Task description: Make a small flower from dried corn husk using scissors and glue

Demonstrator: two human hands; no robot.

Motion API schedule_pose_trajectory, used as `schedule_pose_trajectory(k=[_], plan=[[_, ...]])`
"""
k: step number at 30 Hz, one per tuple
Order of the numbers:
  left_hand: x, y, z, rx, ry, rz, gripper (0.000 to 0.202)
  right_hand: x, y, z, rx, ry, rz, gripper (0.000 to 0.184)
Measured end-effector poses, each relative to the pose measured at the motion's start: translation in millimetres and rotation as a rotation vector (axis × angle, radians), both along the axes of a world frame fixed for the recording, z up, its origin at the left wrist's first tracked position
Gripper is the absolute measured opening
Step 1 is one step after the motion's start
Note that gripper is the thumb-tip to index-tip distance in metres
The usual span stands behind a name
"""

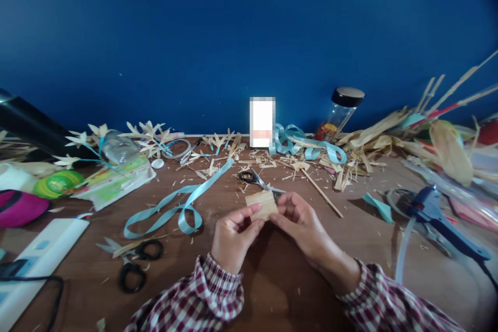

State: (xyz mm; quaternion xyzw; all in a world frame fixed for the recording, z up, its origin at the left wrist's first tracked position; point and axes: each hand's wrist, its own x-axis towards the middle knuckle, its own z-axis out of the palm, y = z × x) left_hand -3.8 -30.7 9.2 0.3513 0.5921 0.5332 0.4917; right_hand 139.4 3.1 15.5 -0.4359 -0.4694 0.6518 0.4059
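- Two bare hands are meeting at one pale, husk-like piece (264,203), which is lying between their fingertips, low over the brown table (187,264).
- The left hand (235,233) is pinching its near left part between thumb and fingers.
- The right hand (301,223) is touching the lower right corner with its thumb; whether its curled fingers are gripping from behind, I cannot tell.
- For good handling, the thumbs should be pressing lightly and evenly, since dry husk may be splitting along its grain.
- Fingertips should be staying clear of the far scissors (260,180), whose blades are spreading open just beyond.
- Blue ribbon (163,212) is lying well apart, leaving working room.
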Motion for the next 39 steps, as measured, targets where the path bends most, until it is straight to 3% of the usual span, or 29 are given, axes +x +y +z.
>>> schedule_pose_trajectory(k=[5,11,25,33,39], plan=[[0,1,6.4,0.001,-0.056,-0.043,0.04,1,0,0.3,-0.027,0.043,-0.025,0.033],[-3,2,3.3,-0.03,-0.136,-0.13,0.046,2,1,-0.2,-0.049,0.074,-0.051,0.036],[-3,3,-3.7,-0.056,-0.133,-0.052,0.043,1,0,-1.6,-0.004,0.003,-0.011,0.033],[-3,2,-2.3,-0.045,-0.093,-0.057,0.039,0,0,0.1,-0.015,0.034,-0.002,0.031],[-2,2,0.3,-0.024,-0.169,-0.127,0.048,2,2,-1.4,-0.028,0.016,-0.052,0.035]])
